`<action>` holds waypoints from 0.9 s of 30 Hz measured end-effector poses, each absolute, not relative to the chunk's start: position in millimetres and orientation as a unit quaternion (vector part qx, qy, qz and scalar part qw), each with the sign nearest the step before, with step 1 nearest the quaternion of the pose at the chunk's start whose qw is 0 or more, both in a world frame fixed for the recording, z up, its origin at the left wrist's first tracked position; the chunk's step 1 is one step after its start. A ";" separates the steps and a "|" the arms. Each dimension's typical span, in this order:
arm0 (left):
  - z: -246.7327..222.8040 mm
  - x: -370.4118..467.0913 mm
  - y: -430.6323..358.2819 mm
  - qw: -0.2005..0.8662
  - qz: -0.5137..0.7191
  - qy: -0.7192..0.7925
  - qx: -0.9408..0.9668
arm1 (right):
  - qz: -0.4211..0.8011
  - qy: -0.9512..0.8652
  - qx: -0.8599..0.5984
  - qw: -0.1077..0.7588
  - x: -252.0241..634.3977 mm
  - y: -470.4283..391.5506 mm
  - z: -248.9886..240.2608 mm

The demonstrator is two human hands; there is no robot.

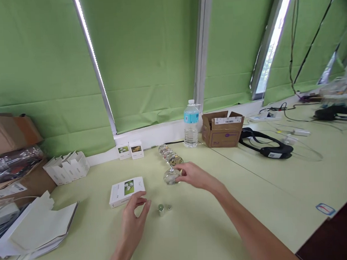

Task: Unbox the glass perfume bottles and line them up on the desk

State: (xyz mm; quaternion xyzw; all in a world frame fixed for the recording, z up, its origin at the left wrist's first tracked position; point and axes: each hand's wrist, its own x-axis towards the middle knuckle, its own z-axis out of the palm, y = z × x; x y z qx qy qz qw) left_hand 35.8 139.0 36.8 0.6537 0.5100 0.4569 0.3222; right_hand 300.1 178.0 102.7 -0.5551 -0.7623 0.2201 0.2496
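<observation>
While right hand (194, 175) pinches clear bottle (170, 177) at near end of shiny row (168, 154) on counter (198, 232), left hand (133, 220) hangs empty, grip spread, beside white box (118, 191). Bottle grasped already; silver cylinder (161, 211), small silver bit (169, 207) untouched.

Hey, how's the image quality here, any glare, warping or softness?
Head view: bright daylight glares through gaps beside the green blinds; head view: the window frames splay outward toward the top, as a wide lens might show; head view: the clear round object at the right hand looks soft, its details unclear.
</observation>
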 end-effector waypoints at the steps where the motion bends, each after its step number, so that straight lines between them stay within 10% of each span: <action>1: 35.5 34.2 140.6 0.333 0.449 0.516 0.649 | 0.210 -0.749 -0.578 0.247 311.3 182.3 101.9; 27: 25.2 26.7 150.3 0.391 0.431 0.511 0.633 | 0.169 -0.670 -0.677 0.253 333.2 186.2 99.4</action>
